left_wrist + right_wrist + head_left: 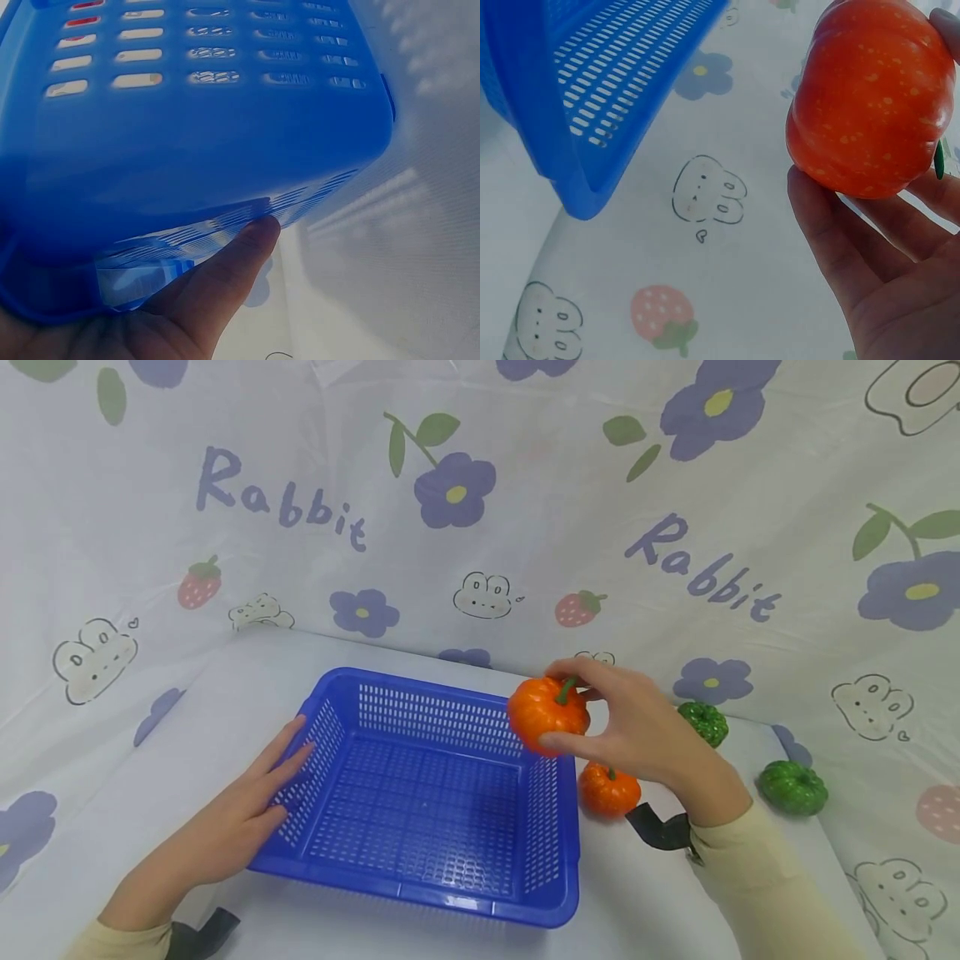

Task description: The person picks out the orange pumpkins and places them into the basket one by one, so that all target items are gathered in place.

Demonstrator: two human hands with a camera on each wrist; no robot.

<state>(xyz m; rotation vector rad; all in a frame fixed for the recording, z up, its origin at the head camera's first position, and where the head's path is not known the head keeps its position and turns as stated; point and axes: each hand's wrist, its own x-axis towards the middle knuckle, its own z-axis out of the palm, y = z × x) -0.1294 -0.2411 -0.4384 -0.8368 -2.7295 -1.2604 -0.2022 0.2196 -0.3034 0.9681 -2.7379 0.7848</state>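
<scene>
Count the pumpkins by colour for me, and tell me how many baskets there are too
Orange pumpkins: 2, one held in the right hand at, one on the table at
Green pumpkins: 2, at and
Blue basket: 1
Total: 5

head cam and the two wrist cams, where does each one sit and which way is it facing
Head: worn on the head, looks forward and down at the blue basket; left hand and right hand show with their sleeves.
Left wrist: on the left wrist, faces the basket's outer wall; a thumb touches it.
Right wrist: on the right wrist, looks past the fingers gripping the orange pumpkin.
Shared: head and right wrist both show pumpkin and basket.
</scene>
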